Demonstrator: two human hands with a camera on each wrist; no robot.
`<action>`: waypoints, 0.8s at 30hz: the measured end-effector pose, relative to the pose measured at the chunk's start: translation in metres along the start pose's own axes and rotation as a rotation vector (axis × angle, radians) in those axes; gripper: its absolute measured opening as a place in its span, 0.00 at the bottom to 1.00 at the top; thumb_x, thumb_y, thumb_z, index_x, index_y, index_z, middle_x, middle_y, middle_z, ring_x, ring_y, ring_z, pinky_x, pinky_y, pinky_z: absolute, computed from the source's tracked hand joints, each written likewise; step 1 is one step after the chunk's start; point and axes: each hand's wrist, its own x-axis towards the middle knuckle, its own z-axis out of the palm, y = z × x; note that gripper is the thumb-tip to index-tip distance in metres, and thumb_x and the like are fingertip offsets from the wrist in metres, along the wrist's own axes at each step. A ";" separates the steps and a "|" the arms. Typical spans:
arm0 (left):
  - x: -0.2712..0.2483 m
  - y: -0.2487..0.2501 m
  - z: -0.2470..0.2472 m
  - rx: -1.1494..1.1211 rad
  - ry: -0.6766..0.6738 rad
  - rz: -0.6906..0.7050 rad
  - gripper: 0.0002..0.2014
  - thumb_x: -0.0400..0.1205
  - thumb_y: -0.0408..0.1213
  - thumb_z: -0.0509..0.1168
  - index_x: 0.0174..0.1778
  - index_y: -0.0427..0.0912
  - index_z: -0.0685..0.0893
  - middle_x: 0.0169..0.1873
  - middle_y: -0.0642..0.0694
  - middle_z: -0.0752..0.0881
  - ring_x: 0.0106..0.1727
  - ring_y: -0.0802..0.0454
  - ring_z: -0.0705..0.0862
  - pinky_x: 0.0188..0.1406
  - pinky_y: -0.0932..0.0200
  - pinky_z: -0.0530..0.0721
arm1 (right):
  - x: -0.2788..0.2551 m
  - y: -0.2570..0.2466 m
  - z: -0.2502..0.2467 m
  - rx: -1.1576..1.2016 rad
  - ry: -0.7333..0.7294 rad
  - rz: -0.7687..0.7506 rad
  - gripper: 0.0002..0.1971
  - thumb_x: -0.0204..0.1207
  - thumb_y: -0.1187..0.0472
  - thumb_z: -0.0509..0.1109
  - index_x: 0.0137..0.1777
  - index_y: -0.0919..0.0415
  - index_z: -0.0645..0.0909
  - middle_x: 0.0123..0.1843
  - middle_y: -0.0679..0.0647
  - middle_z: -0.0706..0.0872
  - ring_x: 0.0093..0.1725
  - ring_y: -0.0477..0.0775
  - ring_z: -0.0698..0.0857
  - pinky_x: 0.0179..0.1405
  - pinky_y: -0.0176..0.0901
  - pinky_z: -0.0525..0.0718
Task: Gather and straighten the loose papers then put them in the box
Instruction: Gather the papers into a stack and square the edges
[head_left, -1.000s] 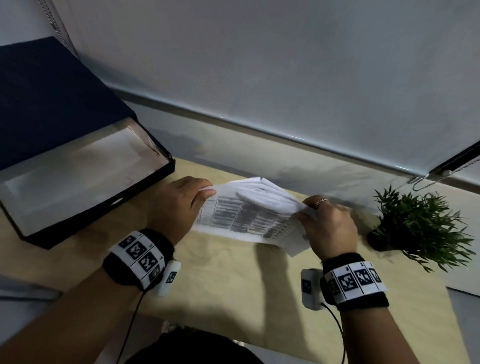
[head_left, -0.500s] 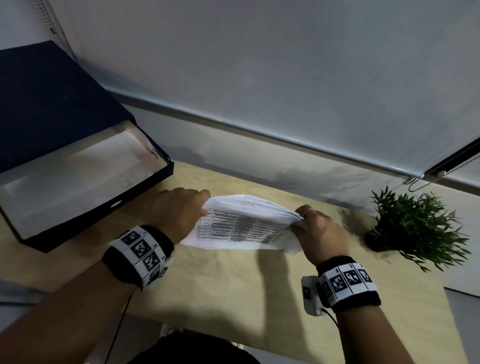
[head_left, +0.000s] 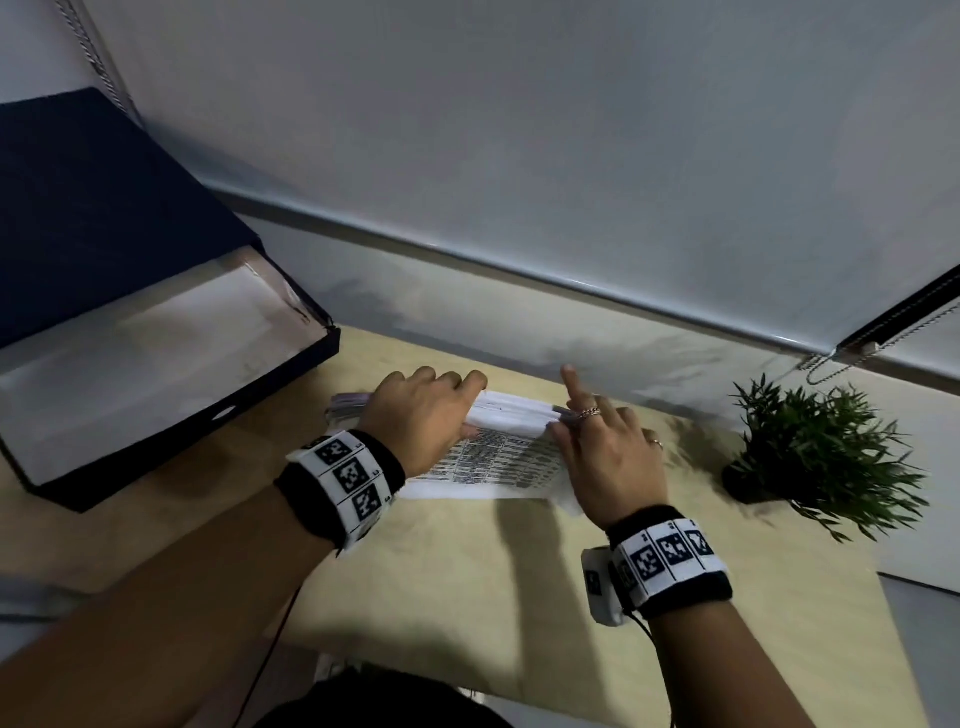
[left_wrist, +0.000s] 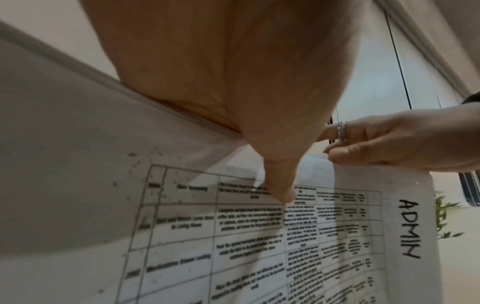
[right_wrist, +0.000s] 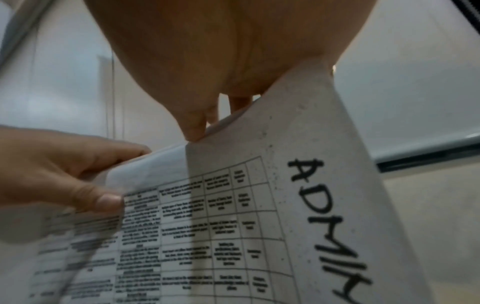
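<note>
At centre frame, the left hand (head_left: 426, 415) and right hand (head_left: 608, 457) pinched a stack of white printed papers (head_left: 498, 457) on the pale wooden table (head_left: 467, 571); upper left, the open dark-blue box (head_left: 291, 369) showed only its pale lining.

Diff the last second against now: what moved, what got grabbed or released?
The paper stack dropped from tilted up between the hands toward the table. The left hand slid inward along its top edge, still gripping. The right hand still pinches its end, with the index finger now raised. Nothing was released. The box and plant stayed put.
</note>
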 end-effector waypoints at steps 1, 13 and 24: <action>0.001 -0.001 0.000 0.000 -0.004 0.001 0.24 0.79 0.57 0.65 0.65 0.50 0.68 0.50 0.49 0.87 0.51 0.44 0.84 0.44 0.51 0.81 | 0.000 -0.001 0.001 -0.060 -0.033 0.013 0.32 0.80 0.39 0.60 0.83 0.39 0.57 0.70 0.48 0.79 0.65 0.62 0.77 0.59 0.65 0.77; 0.008 -0.027 -0.014 -0.332 0.030 -0.183 0.11 0.78 0.49 0.70 0.53 0.52 0.82 0.40 0.45 0.89 0.46 0.40 0.86 0.40 0.54 0.79 | 0.009 0.024 0.005 0.408 0.351 0.399 0.62 0.60 0.42 0.83 0.86 0.55 0.46 0.86 0.60 0.53 0.84 0.65 0.55 0.82 0.65 0.56; -0.015 -0.037 0.011 -1.116 0.362 -0.327 0.11 0.82 0.37 0.70 0.59 0.45 0.80 0.47 0.56 0.89 0.51 0.72 0.86 0.52 0.67 0.86 | 0.033 -0.011 -0.024 1.366 0.328 0.201 0.05 0.74 0.75 0.74 0.39 0.70 0.82 0.24 0.40 0.87 0.25 0.33 0.82 0.32 0.25 0.80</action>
